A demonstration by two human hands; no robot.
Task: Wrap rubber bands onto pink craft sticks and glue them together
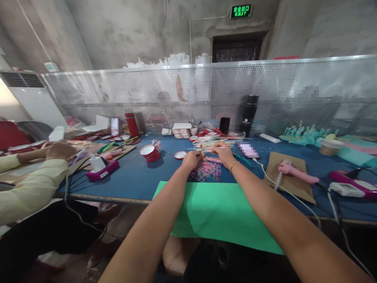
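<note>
Over the blue table, my left hand (193, 160) is closed, its fingertips pinched round something small and pinkish that I cannot make out clearly. My right hand (225, 155) is close beside it on the right, thumb and fingers pinched on a thin pale-pink stick. A heap of multicoloured thin strings (207, 171) in pink, purple and blue lies just below both hands. Behind them are thin pastel sticks (203, 146) in a loose bunch. A green sheet (220, 212) hangs from the table's front edge under my forearms.
Left of my hands are a red pot (150, 154) and a round lid (180, 155). On the right, a pink glue gun (296, 172) lies on cardboard (272, 165), with trailing cables. A black bottle (249, 116) stands behind. At far left a co-worker's sleeve (35, 186) reaches in.
</note>
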